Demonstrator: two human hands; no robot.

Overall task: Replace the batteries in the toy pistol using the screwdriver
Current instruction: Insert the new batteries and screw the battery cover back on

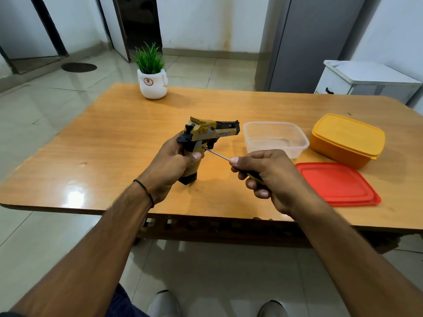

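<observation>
Your left hand (pixel 170 163) grips the toy pistol (pixel 201 140) by its grip, above the tabletop (pixel 114 138); your right hand (pixel 263 177) grasps the screwdriver (pixel 217 154), tip at pistol's side.

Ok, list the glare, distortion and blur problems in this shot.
Head view: strong glare on the table at its near left corner; head view: the wide-angle lens bows the table edges and stretches the forearms; head view: toy pistol and screwdriver are sharp, and a soft shadow lies right of the plant pot.
</observation>
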